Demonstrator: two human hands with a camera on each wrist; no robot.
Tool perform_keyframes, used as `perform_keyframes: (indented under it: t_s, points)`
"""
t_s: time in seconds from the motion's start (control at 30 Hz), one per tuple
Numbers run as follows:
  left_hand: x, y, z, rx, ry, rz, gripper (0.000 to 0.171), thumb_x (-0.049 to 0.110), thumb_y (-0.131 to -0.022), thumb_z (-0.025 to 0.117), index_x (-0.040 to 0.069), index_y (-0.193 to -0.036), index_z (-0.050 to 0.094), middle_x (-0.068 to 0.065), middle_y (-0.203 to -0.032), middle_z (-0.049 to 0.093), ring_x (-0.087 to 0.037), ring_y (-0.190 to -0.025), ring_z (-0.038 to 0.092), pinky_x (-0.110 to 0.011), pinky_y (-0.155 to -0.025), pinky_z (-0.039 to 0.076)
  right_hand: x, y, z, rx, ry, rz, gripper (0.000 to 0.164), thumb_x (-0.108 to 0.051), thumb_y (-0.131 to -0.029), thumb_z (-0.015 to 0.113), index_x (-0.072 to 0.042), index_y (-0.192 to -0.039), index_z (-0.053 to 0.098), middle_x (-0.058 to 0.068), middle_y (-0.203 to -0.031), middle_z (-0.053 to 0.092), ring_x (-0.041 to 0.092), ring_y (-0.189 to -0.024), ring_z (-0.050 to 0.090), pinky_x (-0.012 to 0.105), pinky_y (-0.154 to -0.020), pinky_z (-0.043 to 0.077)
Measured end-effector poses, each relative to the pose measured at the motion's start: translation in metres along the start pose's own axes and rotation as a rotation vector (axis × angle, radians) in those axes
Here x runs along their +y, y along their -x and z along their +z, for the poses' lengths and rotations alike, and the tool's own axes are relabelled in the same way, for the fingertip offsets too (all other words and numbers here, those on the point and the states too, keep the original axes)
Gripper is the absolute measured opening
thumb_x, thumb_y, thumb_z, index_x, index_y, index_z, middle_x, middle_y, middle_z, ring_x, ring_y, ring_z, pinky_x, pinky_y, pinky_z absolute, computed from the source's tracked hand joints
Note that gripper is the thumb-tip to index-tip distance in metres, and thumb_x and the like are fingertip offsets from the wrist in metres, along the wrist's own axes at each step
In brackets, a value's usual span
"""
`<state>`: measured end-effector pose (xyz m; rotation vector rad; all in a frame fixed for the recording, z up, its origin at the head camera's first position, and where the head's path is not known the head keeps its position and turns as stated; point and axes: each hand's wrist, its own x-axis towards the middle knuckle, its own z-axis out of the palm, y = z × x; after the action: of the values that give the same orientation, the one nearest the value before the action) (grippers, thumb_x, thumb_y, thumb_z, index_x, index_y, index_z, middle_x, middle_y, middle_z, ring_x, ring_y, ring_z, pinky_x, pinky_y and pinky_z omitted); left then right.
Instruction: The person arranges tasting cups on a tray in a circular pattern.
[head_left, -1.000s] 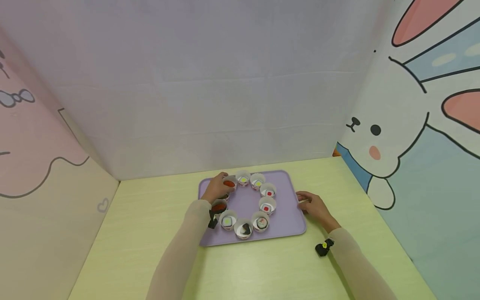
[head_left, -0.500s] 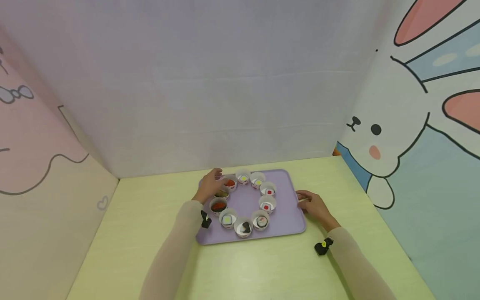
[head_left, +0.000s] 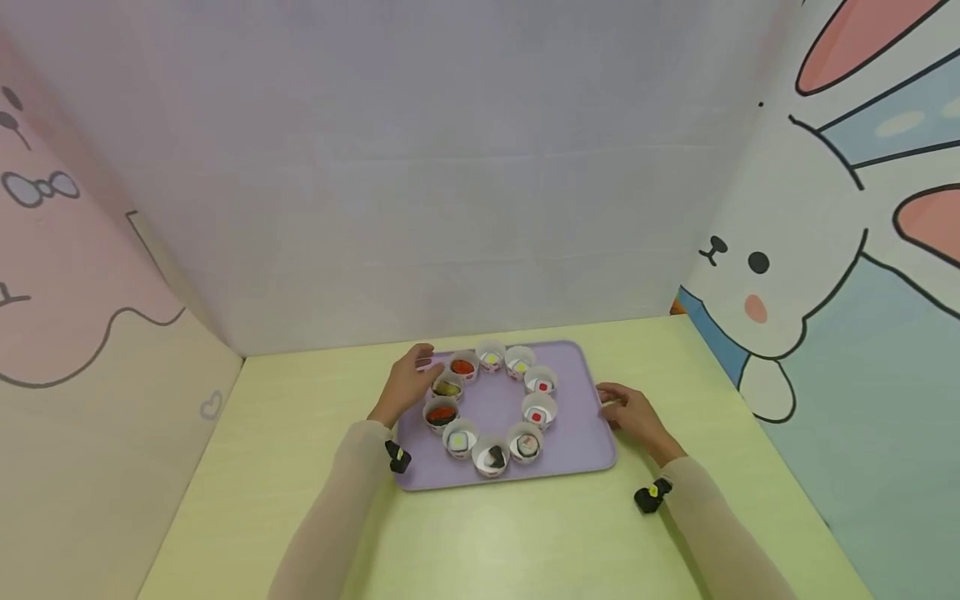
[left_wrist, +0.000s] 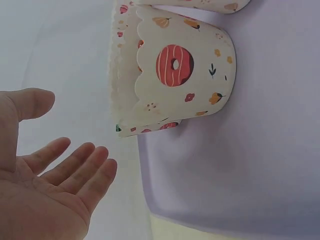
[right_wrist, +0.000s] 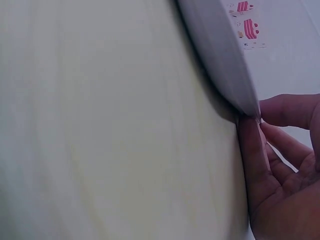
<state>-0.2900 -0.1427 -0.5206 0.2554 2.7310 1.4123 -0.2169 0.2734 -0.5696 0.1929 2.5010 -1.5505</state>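
A lilac tray (head_left: pixel 570 433) lies on the table and bears a ring of patterned paper cups with small sushi-like pieces in them. My left hand (head_left: pixel 407 385) hovers by the tray's left edge, beside a cup with an orange-red piece (head_left: pixel 462 367). In the left wrist view its fingers are spread and apart from the nearest paper cup (left_wrist: pixel 192 65), which has a doughnut print. My right hand (head_left: pixel 632 419) is at the tray's right edge. In the right wrist view, the thumb and a finger of that hand (right_wrist: pixel 285 165) pinch the tray rim (right_wrist: pixel 220 60).
The pale yellow table (head_left: pixel 510 542) extends in front of the tray and to both sides. A white cloth wall (head_left: pixel 450 208) rises behind it. Printed panels stand left and right, the right one with a cartoon rabbit (head_left: pixel 795 275).
My left hand has let go of the cup with the orange-red piece and moved left, off the ring. The cups stay in place. The right hand keeps its place at the tray edge.
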Motion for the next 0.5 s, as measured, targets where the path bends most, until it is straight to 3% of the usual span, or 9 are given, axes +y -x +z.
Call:
perform_keyframes:
  t_s: [0.27,0.5]
  points:
    - [0.001,0.014,-0.002,0.022,0.014,0.05,0.052,0.03,-0.096,0.062,0.003,-0.138,0.049,-0.016,-0.14,0.055,-0.033,-0.13,0.054,-0.045,-0.108,0.044,0.003,0.0,-0.003,0.015,0.045,-0.033,0.053,-0.004,-0.088,0.062,0.0,-0.14,0.051,0.024,-0.124,0.059,0.015,-0.091,0.064,0.026,-0.072,0.055]
    - [0.008,0.027,-0.004,0.036,-0.001,0.089,0.053,0.028,-0.095,0.062,0.002,-0.14,0.049,-0.016,-0.142,0.054,-0.033,-0.131,0.053,-0.046,-0.108,0.044,0.0,0.007,-0.013,0.01,0.159,-0.077,0.052,-0.008,-0.092,0.06,0.001,-0.141,0.048,0.025,-0.127,0.059,0.032,-0.106,0.066,0.032,-0.075,0.057]
